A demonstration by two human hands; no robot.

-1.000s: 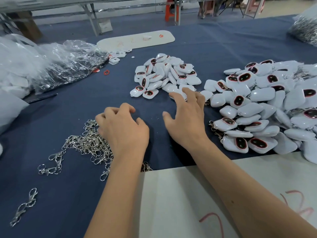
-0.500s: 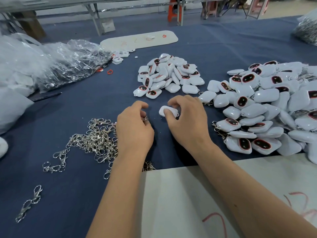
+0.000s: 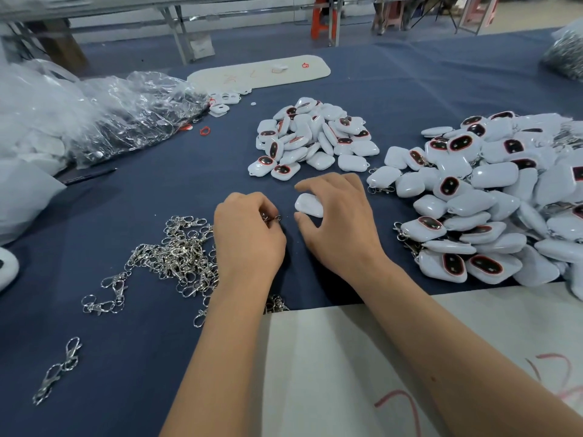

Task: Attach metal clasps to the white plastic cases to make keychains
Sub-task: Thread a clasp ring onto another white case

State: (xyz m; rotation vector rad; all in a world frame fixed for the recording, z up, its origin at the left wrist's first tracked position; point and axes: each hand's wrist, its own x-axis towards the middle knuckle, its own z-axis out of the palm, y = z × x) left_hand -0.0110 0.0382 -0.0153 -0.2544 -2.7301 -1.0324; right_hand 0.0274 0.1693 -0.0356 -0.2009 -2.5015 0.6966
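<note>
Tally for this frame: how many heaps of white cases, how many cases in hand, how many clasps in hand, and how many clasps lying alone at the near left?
Heaps of white cases: 2
Case in right hand: 1
Clasp in left hand: 1
Clasp alone, near left: 1
Total: 5

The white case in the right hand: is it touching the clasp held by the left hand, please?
Apart. The head view shows blue cloth between the white case and the clasp.

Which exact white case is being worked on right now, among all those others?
Start at the blue table and find the person's two hands near its front edge. The right hand curls round one white case, near the metal clasp gripped by the left hand. It alone is off the piles and held in fingers.
</note>
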